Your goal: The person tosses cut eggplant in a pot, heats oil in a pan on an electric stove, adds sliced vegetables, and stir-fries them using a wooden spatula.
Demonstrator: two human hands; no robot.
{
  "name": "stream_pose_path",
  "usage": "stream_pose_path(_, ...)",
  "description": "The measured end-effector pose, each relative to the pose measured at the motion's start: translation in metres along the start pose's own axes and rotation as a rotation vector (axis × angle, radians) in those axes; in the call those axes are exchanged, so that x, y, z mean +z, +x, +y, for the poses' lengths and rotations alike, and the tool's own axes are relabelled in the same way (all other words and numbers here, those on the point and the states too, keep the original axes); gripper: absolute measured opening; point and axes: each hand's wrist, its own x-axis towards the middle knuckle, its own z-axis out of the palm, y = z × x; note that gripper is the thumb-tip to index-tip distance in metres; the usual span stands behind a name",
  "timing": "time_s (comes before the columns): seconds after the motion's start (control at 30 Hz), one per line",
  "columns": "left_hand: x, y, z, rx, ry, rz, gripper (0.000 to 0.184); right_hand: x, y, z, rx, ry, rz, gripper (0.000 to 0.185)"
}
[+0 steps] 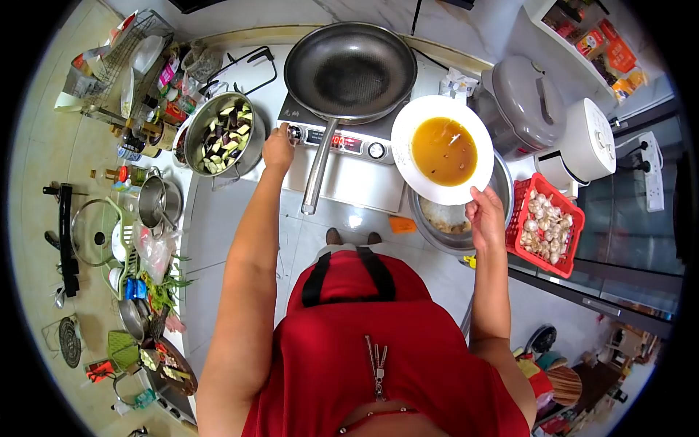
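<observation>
My left hand (279,149) is at the left end of the cooktop's front panel, its fingers closed on a round knob (294,133). A dark frying pan (349,69) with a long metal handle rests on the induction cooktop (352,142), whose red display is lit. The pan holds no food. In my right hand (486,217) is the rim of a white dish (399,149) with brownish-yellow liquid (444,151) in it. The dish is held up to the right of the pan, partly over a metal basin (501,197).
To the left stands a metal pot (257,142) of cut eggplant (224,142). On the right are a grey lidded cooker (528,102), a white appliance (586,138) and a red basket (571,255) of garlic bulbs. Bottles and a small saucepan (159,200) line the left counter.
</observation>
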Motion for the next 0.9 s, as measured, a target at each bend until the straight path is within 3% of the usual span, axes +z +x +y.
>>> stream_pose_path(0.9, -0.0025, 0.0018, -0.0001, -0.014, -0.007, -0.036, 0.032, -0.0010, 0.0035, -0.0025, -0.024, -0.001, -0.010, 0.017)
